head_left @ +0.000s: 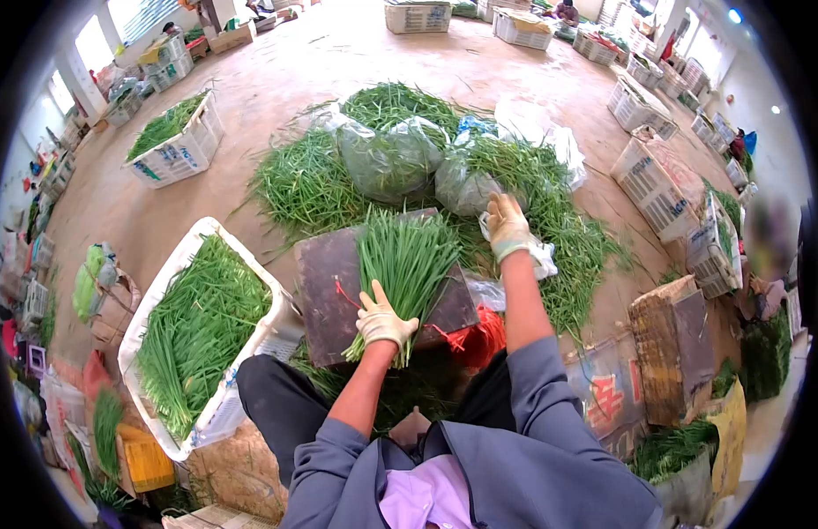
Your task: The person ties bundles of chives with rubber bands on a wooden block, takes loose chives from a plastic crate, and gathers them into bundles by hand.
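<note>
A bundle of long green stalks (407, 251) lies on a dark board (325, 273) in front of me. My left hand (384, 324), in a pale glove, rests on the lower end of the bundle with its fingers spread. Farther right, my right hand (507, 225), also gloved, reaches to the edge of a clear plastic bag (466, 187) by loose greens; its fingers look bent, and what they hold, if anything, is hidden. A red string (340, 291) shows at the bundle's left, and red twine (481, 339) sits at the board's lower right corner.
A white crate (281, 304) full of greens stands at my left. Loose greens (303, 181) and a filled plastic bag (387, 163) lie beyond the board. Another crate (184, 159) stands farther left. A wooden block (660, 353) is at the right, and people sit in the distance.
</note>
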Tool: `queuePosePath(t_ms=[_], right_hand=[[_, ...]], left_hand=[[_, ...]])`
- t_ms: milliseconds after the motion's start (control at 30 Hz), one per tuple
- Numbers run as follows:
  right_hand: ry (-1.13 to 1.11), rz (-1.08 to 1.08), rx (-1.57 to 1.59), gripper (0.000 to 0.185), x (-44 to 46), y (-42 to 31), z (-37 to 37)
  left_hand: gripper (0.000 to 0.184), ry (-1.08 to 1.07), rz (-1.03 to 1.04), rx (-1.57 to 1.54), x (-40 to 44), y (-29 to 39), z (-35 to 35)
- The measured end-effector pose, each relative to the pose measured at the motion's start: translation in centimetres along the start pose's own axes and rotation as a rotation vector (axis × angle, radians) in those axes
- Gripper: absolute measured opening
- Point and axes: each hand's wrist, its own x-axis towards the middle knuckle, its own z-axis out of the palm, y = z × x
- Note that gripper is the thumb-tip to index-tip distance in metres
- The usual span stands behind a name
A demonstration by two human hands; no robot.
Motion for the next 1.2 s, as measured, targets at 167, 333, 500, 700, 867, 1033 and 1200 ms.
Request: queuePosePath(t_ms=[167,333,500,700,867,1033,1200], right_hand=[[-0.294,0.084,-1.167,0.014,-8.1,2.7,-5.1],[-0.234,0.835,-1.050,0.051,-19.9,12.9,-8.7],[0.186,0.935,-0.518,0.078,-19.3,17.6,-10.4],[0.234,0.855,-0.358,0.063,-16.4,20.8,-13.7],[0.335,0.615,-0.239,0.029,-18.0,20.4,-13.8],[0.154,0.100,-0.824,0.017,-23.1,18.6,-9.9],[-0.354,-0.781,-1.315,0.012,-19.3,17.4,-7.4]], left_hand=[[0.134,-0.013,0.003,0.009,0.2,-0.1,-0.1],[0.135,-0.011,0.015,0.012,0.1,-0.2,-0.3],[0.135,-0.036,0.035,-0.008,-0.3,-0.1,-1.2],[0.134,-0.100,0.040,-0.028,-0.4,-0.7,-1.7],[0.134,-0.078,0.059,-0.044,-0.1,-1.0,-1.1],[0.135,-0.082,0.060,-0.046,-0.2,-0.8,-1.4],[0.136,-0.139,0.061,-0.036,0.4,-1.2,-1.4]])
